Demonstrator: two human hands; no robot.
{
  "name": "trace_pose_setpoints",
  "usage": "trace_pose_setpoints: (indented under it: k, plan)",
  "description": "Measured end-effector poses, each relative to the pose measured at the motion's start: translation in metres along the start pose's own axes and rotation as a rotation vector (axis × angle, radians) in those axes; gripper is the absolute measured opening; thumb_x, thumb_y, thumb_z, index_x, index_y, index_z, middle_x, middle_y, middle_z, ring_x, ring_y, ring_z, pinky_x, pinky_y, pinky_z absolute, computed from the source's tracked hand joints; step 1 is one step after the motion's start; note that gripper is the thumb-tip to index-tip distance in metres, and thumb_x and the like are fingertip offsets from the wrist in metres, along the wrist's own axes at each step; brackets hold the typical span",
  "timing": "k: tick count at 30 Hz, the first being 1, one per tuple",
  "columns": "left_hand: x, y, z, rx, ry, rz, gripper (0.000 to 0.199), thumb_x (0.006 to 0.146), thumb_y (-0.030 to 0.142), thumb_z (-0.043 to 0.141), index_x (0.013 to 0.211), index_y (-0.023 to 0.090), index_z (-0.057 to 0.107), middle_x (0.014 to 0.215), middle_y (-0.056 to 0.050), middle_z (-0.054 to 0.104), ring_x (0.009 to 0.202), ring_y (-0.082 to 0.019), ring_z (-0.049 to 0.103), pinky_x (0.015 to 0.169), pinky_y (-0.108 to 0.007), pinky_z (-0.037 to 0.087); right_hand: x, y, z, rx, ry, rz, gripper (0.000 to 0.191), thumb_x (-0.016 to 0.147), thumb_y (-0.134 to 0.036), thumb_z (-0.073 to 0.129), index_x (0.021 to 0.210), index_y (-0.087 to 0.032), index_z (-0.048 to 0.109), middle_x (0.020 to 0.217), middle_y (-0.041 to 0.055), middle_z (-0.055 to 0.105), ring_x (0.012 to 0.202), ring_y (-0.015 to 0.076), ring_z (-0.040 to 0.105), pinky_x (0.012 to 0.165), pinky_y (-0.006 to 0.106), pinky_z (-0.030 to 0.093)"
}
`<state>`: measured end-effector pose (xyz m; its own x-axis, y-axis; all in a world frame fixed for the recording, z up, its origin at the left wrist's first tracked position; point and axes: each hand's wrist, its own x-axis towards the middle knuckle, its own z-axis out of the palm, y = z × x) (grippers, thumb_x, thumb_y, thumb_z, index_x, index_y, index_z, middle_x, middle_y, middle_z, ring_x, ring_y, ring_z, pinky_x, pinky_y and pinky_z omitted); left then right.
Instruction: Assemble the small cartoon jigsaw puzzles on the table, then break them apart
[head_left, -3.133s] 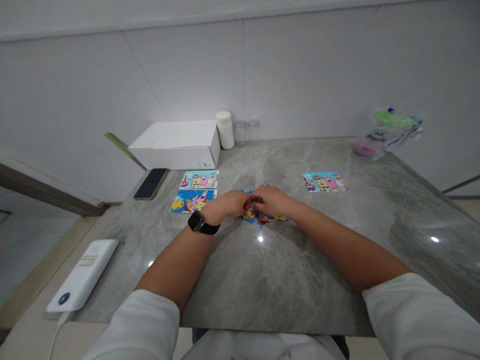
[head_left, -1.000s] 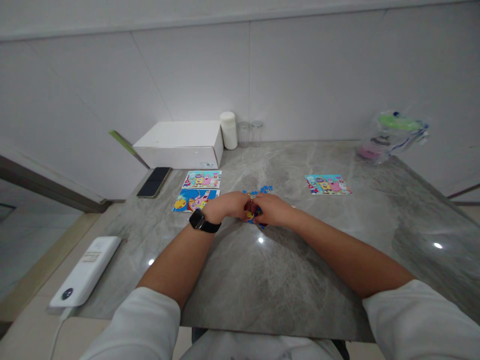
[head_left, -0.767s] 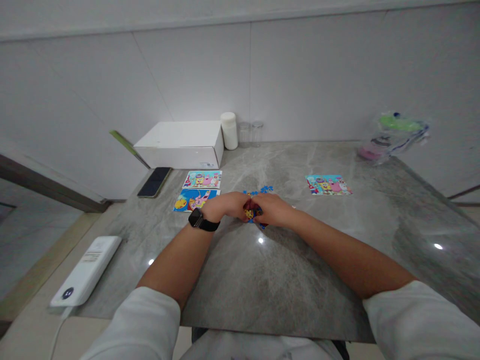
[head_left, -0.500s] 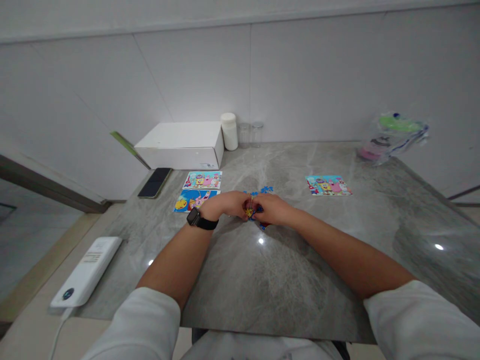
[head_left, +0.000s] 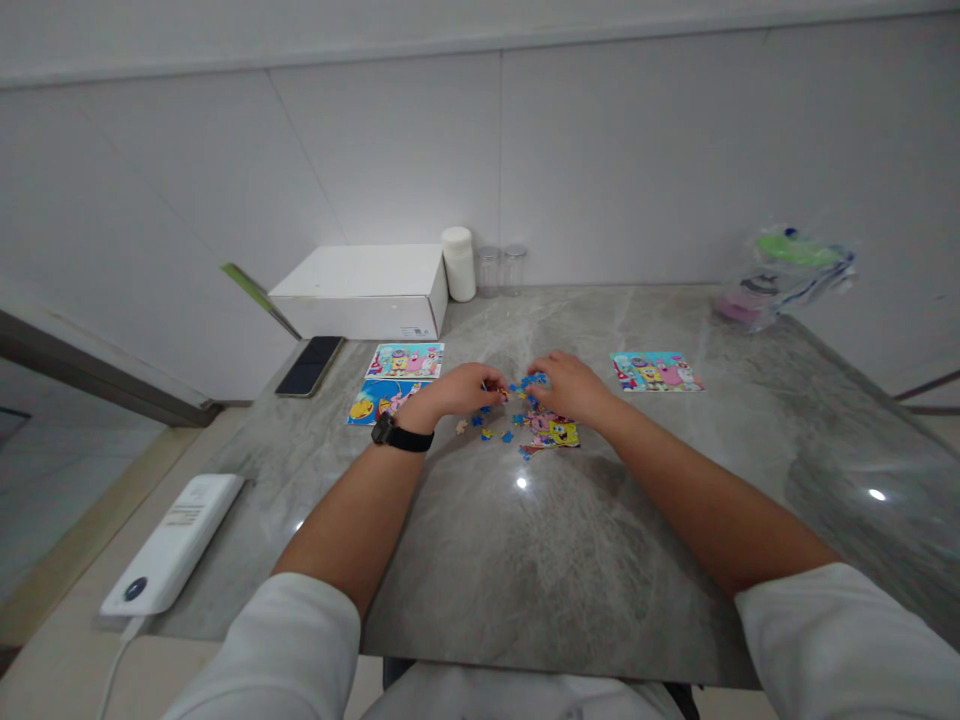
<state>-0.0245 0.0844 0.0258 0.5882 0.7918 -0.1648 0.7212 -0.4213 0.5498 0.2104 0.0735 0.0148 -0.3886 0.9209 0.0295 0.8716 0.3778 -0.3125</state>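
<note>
Loose jigsaw pieces [head_left: 508, 436], mostly blue, lie scattered on the grey marbled table between my hands. My left hand [head_left: 466, 388], with a black watch at its wrist, curls its fingers round small puzzle pieces at the left of the pile; the fingertips partly hide them. Across from it, my right hand [head_left: 571, 387] has thumb and fingers closed about blue pieces [head_left: 535, 381] at the pile's far side. Just below the right hand lies a joined puzzle section [head_left: 556, 431] with a yellow cartoon face and pink parts, its upper edge partly covered by the hand.
Two picture cards, one upper [head_left: 406, 360] and one lower [head_left: 367, 403], lie left; another card [head_left: 657, 371] lies right. Behind stand a white box [head_left: 360, 290], white bottle [head_left: 459, 264] and two clear jars. A phone [head_left: 310, 366], power bank [head_left: 176, 540] and plastic bag [head_left: 780, 280] sit toward the sides.
My hands, which were together over the puzzle, have moved apart. The right hand has shifted right and away from me, uncovering the joined section and loose pieces.
</note>
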Motion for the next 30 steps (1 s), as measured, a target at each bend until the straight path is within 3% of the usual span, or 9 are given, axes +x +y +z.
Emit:
trace_pose_setpoints:
  k: [4,7,13,16,19,21,25,28,30]
  plan:
    - [0.002,0.002,0.001,-0.058,0.058,-0.007,0.031,0.093,0.033,0.06,0.11,0.018,0.081,0.099,-0.003,0.081,0.086,-0.017,0.07,0.08,-0.025,0.053,0.001,-0.007,0.002,0.205,-0.046,-0.081,0.016,0.097,-0.033,0.069,0.101,-0.021,0.078,0.098,0.0045,0.078,0.089,0.0175,0.07,0.078,0.026,0.047]
    - [0.002,0.002,0.0,-0.103,0.064,-0.007,0.031,0.093,0.033,0.06,0.108,0.019,0.083,0.094,-0.002,0.081,0.081,-0.016,0.069,0.078,-0.025,0.054,0.001,-0.01,0.001,0.234,-0.012,-0.083,0.012,0.096,-0.028,0.068,0.095,-0.021,0.078,0.09,0.0021,0.078,0.082,0.0161,0.069,0.074,0.026,0.045]
    - [0.003,-0.009,0.002,-0.07,0.038,-0.07,0.028,0.089,0.029,0.065,0.106,0.018,0.085,0.098,-0.004,0.083,0.083,-0.018,0.071,0.075,-0.025,0.052,0.0,-0.003,-0.005,-0.129,0.046,-0.102,0.014,0.096,-0.026,0.067,0.099,-0.02,0.079,0.105,0.0094,0.079,0.098,0.0231,0.069,0.082,0.03,0.045]
    - [0.004,-0.011,0.005,-0.02,-0.014,-0.108,0.03,0.087,0.028,0.069,0.111,0.02,0.084,0.098,-0.004,0.082,0.084,-0.018,0.071,0.074,-0.025,0.051,0.001,0.004,-0.009,-0.208,-0.085,-0.107,0.017,0.096,-0.029,0.067,0.104,-0.024,0.082,0.11,0.0085,0.079,0.102,0.0247,0.07,0.083,0.031,0.046]
    - [0.004,-0.01,0.007,0.09,0.073,-0.168,0.037,0.085,0.027,0.073,0.121,0.021,0.08,0.098,-0.004,0.08,0.083,-0.018,0.07,0.072,-0.026,0.049,0.001,0.012,-0.017,-0.213,-0.174,-0.08,0.021,0.096,-0.035,0.067,0.108,-0.025,0.082,0.112,0.0083,0.08,0.101,0.0253,0.071,0.08,0.031,0.047]
    - [0.002,-0.01,0.005,0.153,0.128,-0.204,0.032,0.085,0.027,0.074,0.116,0.02,0.08,0.098,-0.004,0.079,0.082,-0.018,0.069,0.07,-0.026,0.048,-0.001,0.018,-0.023,-0.231,-0.233,-0.051,0.025,0.094,-0.038,0.07,0.111,-0.023,0.081,0.112,0.0097,0.08,0.101,0.0265,0.072,0.078,0.031,0.047]
    - [-0.001,-0.013,0.001,0.281,0.075,-0.235,0.014,0.084,0.024,0.074,0.096,0.019,0.081,0.093,-0.006,0.078,0.083,-0.02,0.069,0.073,-0.028,0.048,-0.008,0.024,-0.027,-0.279,-0.437,-0.03,0.029,0.082,-0.041,0.082,0.105,-0.023,0.081,0.107,0.0108,0.08,0.096,0.0275,0.072,0.072,0.031,0.046]
    - [-0.001,-0.007,0.006,0.342,0.107,-0.197,0.02,0.085,0.03,0.077,0.101,0.02,0.081,0.105,-0.009,0.076,0.093,-0.024,0.07,0.079,-0.03,0.05,-0.011,0.022,-0.025,-0.291,-0.504,-0.043,0.02,0.078,-0.032,0.084,0.095,-0.022,0.081,0.1,0.0103,0.08,0.091,0.0263,0.072,0.069,0.03,0.044]
    - [0.0,0.004,0.016,0.334,0.146,-0.102,0.031,0.085,0.036,0.079,0.112,0.02,0.079,0.114,-0.01,0.074,0.101,-0.025,0.069,0.085,-0.031,0.051,-0.01,0.02,-0.025,-0.263,-0.503,-0.053,0.016,0.079,-0.03,0.083,0.092,-0.021,0.08,0.095,0.009,0.079,0.087,0.0253,0.072,0.067,0.029,0.042]
